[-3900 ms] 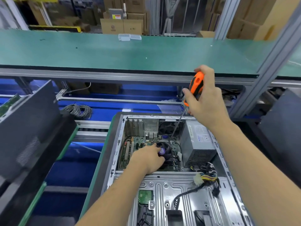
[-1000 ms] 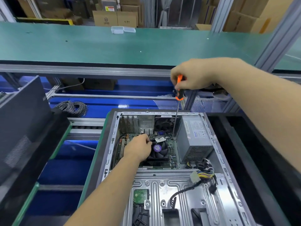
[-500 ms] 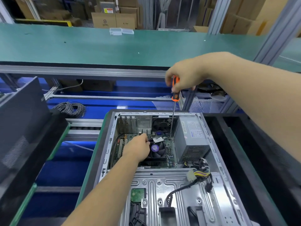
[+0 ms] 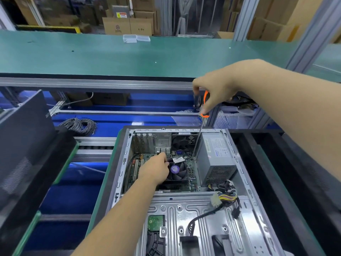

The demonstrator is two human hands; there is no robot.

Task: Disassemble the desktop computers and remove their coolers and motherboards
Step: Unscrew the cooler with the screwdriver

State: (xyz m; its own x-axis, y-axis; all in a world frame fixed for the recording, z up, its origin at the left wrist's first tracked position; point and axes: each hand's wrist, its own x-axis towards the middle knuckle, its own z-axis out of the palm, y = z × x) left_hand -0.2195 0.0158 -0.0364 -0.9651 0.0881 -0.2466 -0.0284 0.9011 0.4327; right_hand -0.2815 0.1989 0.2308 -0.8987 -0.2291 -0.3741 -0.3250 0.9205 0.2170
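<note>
In the head view, the open computer case [image 4: 184, 182] lay on its side in front of you, and I describe all places from it. Inside its far half, the motherboard [image 4: 145, 159] sat on the floor of the case, with the cooler [image 4: 177, 170] mounted on it and the grey power supply [image 4: 215, 157] just to the right of the cooler. Your left hand [image 4: 155, 169] was inside the case, its fingers curled on the left edge of the cooler and holding it. Your right hand [image 4: 212, 89] was above the far edge of the case and clenched the handle of the orange screwdriver [image 4: 204, 108]. The shaft went down into the case, and its tip stood between the cooler and the power supply, near the board. A bundle of coloured cables [image 4: 225, 198] lay near the power supply, on the side toward you.
</note>
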